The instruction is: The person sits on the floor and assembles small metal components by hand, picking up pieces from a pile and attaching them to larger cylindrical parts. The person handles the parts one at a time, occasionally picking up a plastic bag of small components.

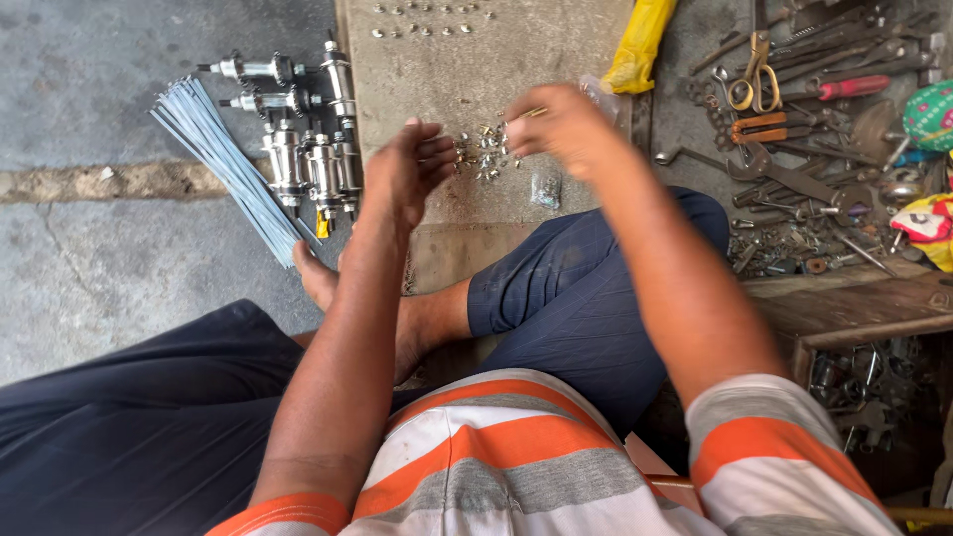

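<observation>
1. The left hand (409, 164) is raised, palm turned toward 3 o'clock, its fingers loosely curled and apart; nothing shows in it.
2. The right hand (564, 124) is blurred; its fingertips are pinched together on a small brass-coloured piece (533, 112) that sticks out toward 9 o'clock.
3. Between the two hands, a heap of small metal nipples (481, 154) lies on a flat board (556, 40) on the floor. The right hand hangs just at 3 o'clock of the heap, the left at 9 o'clock of it.
4. More small shiny pieces (429, 22) are scattered in rows at 12 o'clock of the heap, near the board's far edge.
5. At 9 o'clock of the left hand stand chrome wheel hubs (310, 149), and beyond them, a bundle of thin steel spokes (226, 164) lies slantwise on the concrete floor (89, 268).
6. A yellow bag (640, 45) lies at 1 o'clock of the right hand.
7. At 3 o'clock, a pile of hand tools (804, 159) includes scissors (756, 74) and spanners.
8. A small clear packet (545, 191) lies at 6 o'clock of the right hand.
</observation>
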